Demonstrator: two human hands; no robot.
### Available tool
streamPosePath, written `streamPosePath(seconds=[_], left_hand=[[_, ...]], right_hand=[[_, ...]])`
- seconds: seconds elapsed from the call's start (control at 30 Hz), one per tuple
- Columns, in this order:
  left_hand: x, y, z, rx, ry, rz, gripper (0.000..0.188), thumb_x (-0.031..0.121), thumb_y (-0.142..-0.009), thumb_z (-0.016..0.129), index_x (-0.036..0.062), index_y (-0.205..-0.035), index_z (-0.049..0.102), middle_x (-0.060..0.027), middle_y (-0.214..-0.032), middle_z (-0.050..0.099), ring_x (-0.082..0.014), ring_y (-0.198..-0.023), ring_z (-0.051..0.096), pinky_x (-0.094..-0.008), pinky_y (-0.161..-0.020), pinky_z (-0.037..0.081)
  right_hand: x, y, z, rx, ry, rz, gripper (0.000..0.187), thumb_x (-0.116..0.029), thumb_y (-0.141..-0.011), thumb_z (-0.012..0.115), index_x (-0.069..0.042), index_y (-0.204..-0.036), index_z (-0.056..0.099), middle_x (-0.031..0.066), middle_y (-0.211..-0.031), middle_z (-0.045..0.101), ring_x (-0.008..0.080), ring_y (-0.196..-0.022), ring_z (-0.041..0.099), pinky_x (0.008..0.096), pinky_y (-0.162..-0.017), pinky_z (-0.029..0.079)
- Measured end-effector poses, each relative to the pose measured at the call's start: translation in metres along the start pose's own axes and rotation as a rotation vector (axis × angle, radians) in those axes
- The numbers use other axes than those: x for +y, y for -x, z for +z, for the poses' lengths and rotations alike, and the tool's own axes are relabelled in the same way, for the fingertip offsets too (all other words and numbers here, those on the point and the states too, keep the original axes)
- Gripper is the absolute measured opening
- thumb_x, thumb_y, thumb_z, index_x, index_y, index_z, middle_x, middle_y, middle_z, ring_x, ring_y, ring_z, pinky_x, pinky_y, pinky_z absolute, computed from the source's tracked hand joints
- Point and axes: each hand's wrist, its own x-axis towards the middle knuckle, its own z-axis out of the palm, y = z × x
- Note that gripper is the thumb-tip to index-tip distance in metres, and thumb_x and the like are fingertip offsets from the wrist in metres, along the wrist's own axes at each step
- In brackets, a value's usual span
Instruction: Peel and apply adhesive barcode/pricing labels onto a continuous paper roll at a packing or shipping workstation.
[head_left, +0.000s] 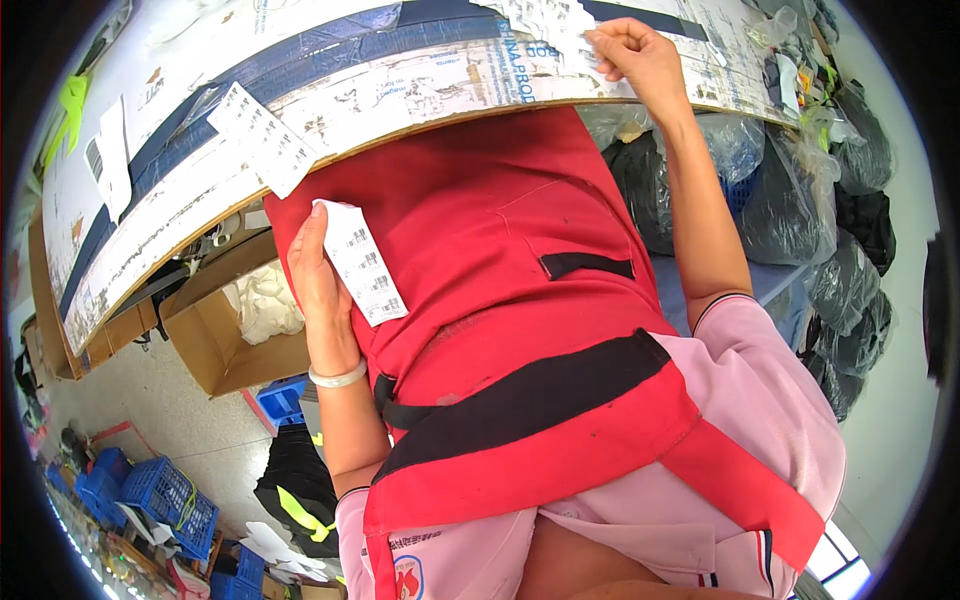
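Observation:
My left hand (313, 262) holds a white strip of printed labels (362, 262) in front of the red apron, thumb along its edge. Up at the worktable (400, 95), my right hand (642, 62) has its fingers curled and pinched together at the right edge of some printed label sheets (540, 22). What lies between those fingertips is too small to make out. Another label sheet (262, 140) hangs partly over the table's front edge, beyond my left hand.
White tags (110, 160) and a neon-yellow item (70, 115) lie on the table's left part. Below stands an open cardboard box (225, 340) with white material inside. Filled plastic bags (790, 200) crowd the right. Blue crates (170, 500) stand on the floor at lower left.

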Motion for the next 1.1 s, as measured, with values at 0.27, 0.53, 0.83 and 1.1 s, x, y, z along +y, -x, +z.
streamPosePath(seconds=[0.27, 0.53, 0.83, 1.1], left_hand=[[0.006, 0.01, 0.005, 0.092, -0.006, 0.056, 0.026, 0.023, -0.094, 0.055, -0.001, -0.101, 0.063, -0.0054, -0.084, 0.066, -0.0121, -0.072, 0.062, -0.0243, -0.065, 0.049], [0.017, 0.019, 0.019, 0.082, 0.03, 0.226, 0.025, 0.021, -0.095, 0.055, -0.0018, -0.101, 0.064, -0.0065, -0.093, 0.067, -0.012, -0.079, 0.063, -0.0245, -0.071, 0.05], [0.034, 0.035, 0.027, 0.049, -0.254, 0.591, 0.031, 0.011, -0.094, 0.057, 0.0018, -0.123, 0.058, -0.0051, -0.104, 0.065, -0.0083, -0.091, 0.058, -0.0229, -0.083, 0.046], [0.04, 0.032, 0.007, -0.294, -0.611, 0.035, 0.024, 0.007, -0.082, 0.07, -0.0001, -0.105, 0.068, -0.0011, -0.081, 0.065, -0.0045, -0.066, 0.055, -0.0192, -0.057, 0.044]], right_hand=[[0.011, -0.001, -0.012, 0.068, 0.748, 0.039, 0.029, -0.031, -0.079, 0.074, -0.005, -0.077, 0.06, 0.0012, -0.064, 0.059, 0.008, -0.056, 0.052, 0.0235, -0.053, 0.042], [-0.082, 0.091, 0.128, -0.727, -0.064, 0.048, 0.019, -0.021, -0.088, 0.065, -0.003, -0.095, 0.067, 0.0001, -0.077, 0.062, 0.0073, -0.065, 0.056, 0.0231, -0.06, 0.047], [-0.084, 0.104, 0.17, -1.004, -0.183, 0.169, 0.016, -0.017, -0.089, 0.062, -0.001, -0.091, 0.065, 0.0002, -0.073, 0.06, 0.0058, -0.066, 0.056, 0.0206, -0.054, 0.046], [-0.077, 0.105, 0.175, -0.819, -0.387, 0.15, 0.011, -0.012, -0.089, 0.062, -0.001, -0.092, 0.064, 0.0014, -0.082, 0.061, 0.007, -0.068, 0.057, 0.0215, -0.06, 0.048]])
